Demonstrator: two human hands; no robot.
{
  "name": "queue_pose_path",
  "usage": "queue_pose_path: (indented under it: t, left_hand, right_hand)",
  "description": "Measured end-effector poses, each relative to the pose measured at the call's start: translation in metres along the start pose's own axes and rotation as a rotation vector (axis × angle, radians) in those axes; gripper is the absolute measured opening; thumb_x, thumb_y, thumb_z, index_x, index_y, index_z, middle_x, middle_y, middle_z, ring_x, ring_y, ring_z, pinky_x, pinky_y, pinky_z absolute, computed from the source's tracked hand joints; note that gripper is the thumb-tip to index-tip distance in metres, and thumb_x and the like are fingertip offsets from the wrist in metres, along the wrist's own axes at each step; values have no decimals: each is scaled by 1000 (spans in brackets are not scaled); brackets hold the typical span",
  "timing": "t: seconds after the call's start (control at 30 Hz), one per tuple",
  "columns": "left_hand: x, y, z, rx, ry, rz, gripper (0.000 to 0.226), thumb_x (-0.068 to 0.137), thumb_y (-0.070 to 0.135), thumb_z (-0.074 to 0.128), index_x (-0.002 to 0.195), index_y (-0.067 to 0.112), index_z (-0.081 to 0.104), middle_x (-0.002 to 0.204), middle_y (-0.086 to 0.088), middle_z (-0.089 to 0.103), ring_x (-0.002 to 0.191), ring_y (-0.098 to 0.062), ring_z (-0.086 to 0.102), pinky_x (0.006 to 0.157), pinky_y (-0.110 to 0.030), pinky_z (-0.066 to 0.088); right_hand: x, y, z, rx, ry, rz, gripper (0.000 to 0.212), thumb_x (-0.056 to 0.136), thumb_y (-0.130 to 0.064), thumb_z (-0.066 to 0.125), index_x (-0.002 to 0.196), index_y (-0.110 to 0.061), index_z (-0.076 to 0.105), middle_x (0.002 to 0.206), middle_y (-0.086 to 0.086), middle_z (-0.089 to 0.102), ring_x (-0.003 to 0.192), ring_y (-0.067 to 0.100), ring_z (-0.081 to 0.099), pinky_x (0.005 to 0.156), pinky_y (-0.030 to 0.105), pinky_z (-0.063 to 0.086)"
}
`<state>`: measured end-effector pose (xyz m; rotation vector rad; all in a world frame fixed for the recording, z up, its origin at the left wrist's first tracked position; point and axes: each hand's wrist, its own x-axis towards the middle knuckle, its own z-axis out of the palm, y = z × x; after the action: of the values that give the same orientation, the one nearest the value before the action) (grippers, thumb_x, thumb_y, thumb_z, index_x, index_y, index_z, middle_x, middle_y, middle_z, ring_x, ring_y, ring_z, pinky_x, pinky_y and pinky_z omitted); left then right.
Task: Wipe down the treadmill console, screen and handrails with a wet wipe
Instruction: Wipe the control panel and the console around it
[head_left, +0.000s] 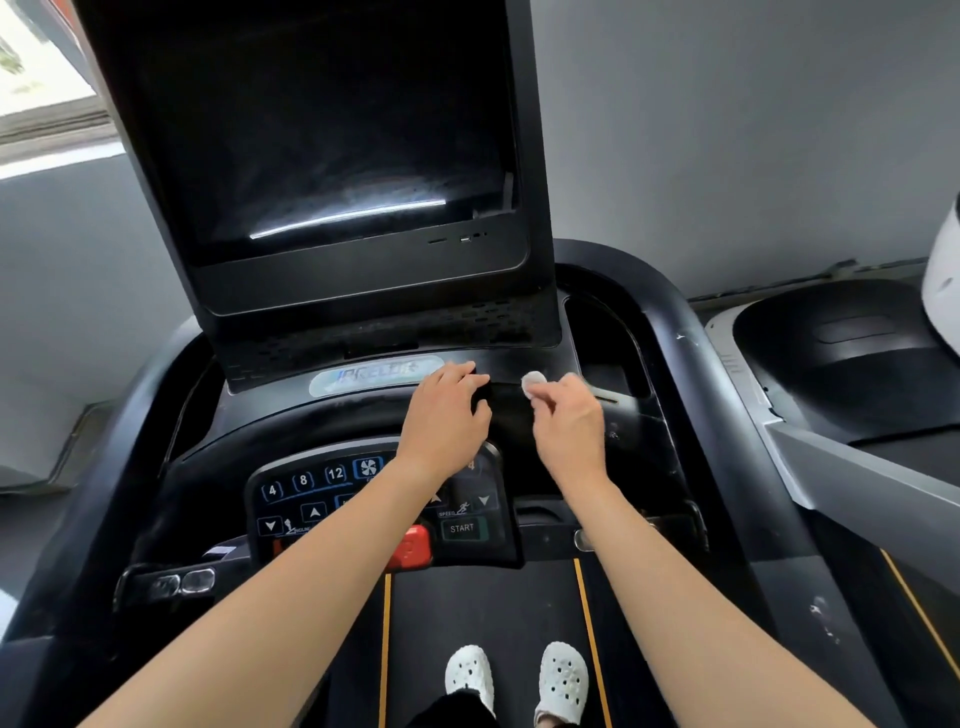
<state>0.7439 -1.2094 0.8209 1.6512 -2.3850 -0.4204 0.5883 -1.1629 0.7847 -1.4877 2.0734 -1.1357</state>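
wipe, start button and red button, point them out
wipe (533, 383): head view, the white end that shows
start button (462, 528): head view, on its label
red button (415, 545): head view, its visible right half

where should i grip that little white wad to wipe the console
By its near lower edge, coming from the near right, as the right hand does: the white wad is small and rounded, so a pinch there probably leaves its far face free.

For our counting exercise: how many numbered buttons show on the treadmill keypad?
3, in a row: button 4 leftmost, button 8 in the middle, button 12 rightmost. The left forearm covers part of the keypad, so more may be hidden.
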Motion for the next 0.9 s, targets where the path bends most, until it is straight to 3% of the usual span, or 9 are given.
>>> queue_pose_path:
  t: [0.1, 0.2, 0.33, 0.47, 0.6, 0.77, 0.9]
  left_hand:
    - [0, -2, -4, 15, -11, 25, 44, 101, 26, 53, 144, 20, 58, 154, -2, 49, 143, -20, 41, 122, -37, 29]
    - [-1, -3, -5, 11, -18, 36, 45, 101, 26, 52, 145, 20, 57, 155, -2, 48, 143, -20, 41, 122, -37, 29]
    - [-2, -4, -4, -8, 6, 43, 44, 102, 27, 49, 145, 19, 57, 155, -2, 48, 142, -18, 40, 122, -34, 27]
    - [-2, -3, -4, 2, 24, 57, 45, 103, 27, 48, 146, 17, 56, 156, -2, 47, 144, -18, 38, 122, -33, 24]
    - [-2, -6, -1, 9, 18, 54, 47, 102, 28, 47, 147, 17, 54, 157, -3, 45, 145, -19, 36, 124, -35, 24]
    - [-3, -8, 1, 19, 11, 58, 47, 102, 30, 46, 147, 17, 54, 158, -4, 44, 147, -20, 35, 125, -38, 24]
    - [-3, -10, 5, 34, 13, 67, 48, 102, 31, 45, 148, 19, 53, 159, -2, 44, 148, -20, 34, 125, -39, 24]
  right_hand:
    - [7, -24, 15, 5, -121, -67, 17, 101, -18, 60, 103, -15, 77, 85, -3, 51, 76, 11, 54, 69, 25, 47]
    - [11, -23, 12, -24, -155, -54, 17, 100, -16, 61, 104, -15, 78, 91, -3, 54, 81, 11, 56, 74, 23, 46]
    - [13, 5, -11, -41, -70, 140, 15, 95, -11, 65, 91, -17, 77, 91, -3, 60, 88, 17, 61, 77, 23, 46]
    - [16, 1, -17, -10, -14, 280, 11, 92, -12, 70, 92, -16, 81, 92, -5, 65, 82, 6, 59, 69, 1, 37]
    - [13, -21, 7, 12, -85, 163, 8, 90, -17, 74, 89, -21, 80, 89, -9, 69, 87, 8, 62, 78, 17, 42]
    - [7, -13, 6, 82, -88, 173, 6, 88, -16, 77, 91, -21, 80, 86, -11, 67, 86, 5, 62, 79, 15, 45]
    - [0, 10, -6, 155, 89, 318, 6, 86, -14, 78, 88, -19, 80, 83, -12, 70, 85, 4, 66, 80, 12, 48]
